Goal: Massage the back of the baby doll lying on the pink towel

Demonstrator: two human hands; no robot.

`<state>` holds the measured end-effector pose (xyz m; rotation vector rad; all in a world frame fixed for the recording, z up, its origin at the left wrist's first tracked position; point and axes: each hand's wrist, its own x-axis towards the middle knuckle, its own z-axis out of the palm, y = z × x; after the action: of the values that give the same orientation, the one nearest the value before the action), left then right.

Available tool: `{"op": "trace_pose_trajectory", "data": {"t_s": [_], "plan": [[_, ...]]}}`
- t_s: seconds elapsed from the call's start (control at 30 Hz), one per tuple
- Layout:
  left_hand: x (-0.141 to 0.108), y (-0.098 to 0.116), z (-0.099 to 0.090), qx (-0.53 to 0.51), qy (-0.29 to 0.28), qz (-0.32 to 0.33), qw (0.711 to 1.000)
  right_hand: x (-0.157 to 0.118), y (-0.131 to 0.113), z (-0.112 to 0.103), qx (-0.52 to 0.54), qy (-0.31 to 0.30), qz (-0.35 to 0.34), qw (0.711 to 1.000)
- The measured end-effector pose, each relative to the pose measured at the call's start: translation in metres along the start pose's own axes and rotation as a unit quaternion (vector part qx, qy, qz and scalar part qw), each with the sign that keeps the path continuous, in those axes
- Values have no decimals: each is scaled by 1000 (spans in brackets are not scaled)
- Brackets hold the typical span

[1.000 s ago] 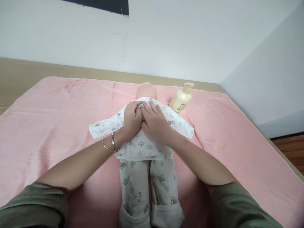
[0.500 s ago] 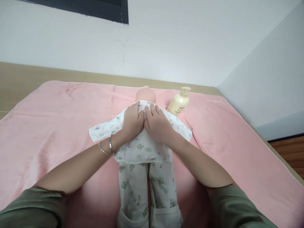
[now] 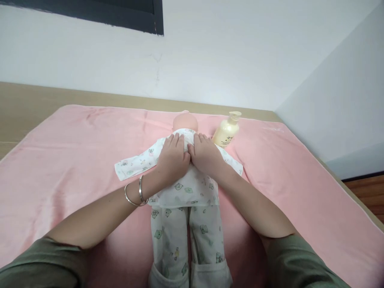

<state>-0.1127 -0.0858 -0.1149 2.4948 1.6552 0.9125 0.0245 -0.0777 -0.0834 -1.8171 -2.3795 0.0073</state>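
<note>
A baby doll (image 3: 185, 121) lies stretched out on a pink sheet (image 3: 99, 140), its bald head toward the wall and no face showing. It wears a white printed top (image 3: 187, 192) with the sleeves spread sideways, and matching trousers (image 3: 171, 240). On the left side of its upper back rests my left hand (image 3: 173, 158), palm down with the fingers stretched out. My right hand (image 3: 207, 154) lies flat on the right side, fingers out too. The two thumbs meet or nearly meet at the middle. Both palms are hidden against the cloth.
A cream pump bottle (image 3: 226, 131) leans or lies tilted on the sheet just right of the doll's shoulder. Behind the sheet runs a wooden edge (image 3: 126, 100) along the white wall (image 3: 210, 60). A dark frame (image 3: 129, 16) is set in the wall at upper left.
Both hands have shifted slightly right on the doll's back, and the fingers now lie straighter and flatter. The view has tilted a little; the doll and bottle stay in place.
</note>
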Motion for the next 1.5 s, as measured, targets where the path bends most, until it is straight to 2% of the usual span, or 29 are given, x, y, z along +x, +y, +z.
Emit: {"op": "trace_pose_trajectory", "data": {"t_s": [0.13,0.2,0.27,0.37,0.47,0.53,0.63,0.73,0.83,0.93,1.1,1.2,1.3,1.37,1.43,1.5], "plan": [[21,-15,-5,-22,-46,-76,996,-22,-13,-4,-41,33,-87,995],[21,-16,-5,-12,-47,-66,997,-19,-11,-3,-24,28,-102,994],[13,-12,-4,11,-36,-26,999,-7,-3,0,5,16,-90,996],[-5,-1,-2,46,-35,48,997,14,9,5,48,-4,-21,999],[-14,6,-3,64,-46,107,991,21,13,7,49,-3,13,999],[-10,4,-5,52,-39,100,993,15,8,5,24,9,3,1000],[6,-8,-7,17,-31,40,999,-6,-5,1,-21,26,-43,998],[19,-20,-7,26,-48,-11,998,-23,-17,2,-28,41,-83,995],[21,-22,-6,64,-69,23,995,-24,-20,7,5,48,-86,995],[11,-12,-7,95,-77,61,991,-8,-10,12,30,56,-98,993],[-11,7,-8,88,-49,83,991,21,8,12,57,42,-15,997],[-10,6,-9,67,-57,94,992,20,8,10,29,30,-17,999],[3,-3,-10,30,-51,64,996,6,2,10,-9,36,-75,996],[12,-10,-9,7,-50,0,999,-6,-4,11,-22,61,-108,992],[18,-15,-6,0,-52,-64,997,-15,-9,13,-18,81,-103,991],[20,-17,-2,-2,-43,-97,994,-17,-11,14,-2,85,-81,993]]}}
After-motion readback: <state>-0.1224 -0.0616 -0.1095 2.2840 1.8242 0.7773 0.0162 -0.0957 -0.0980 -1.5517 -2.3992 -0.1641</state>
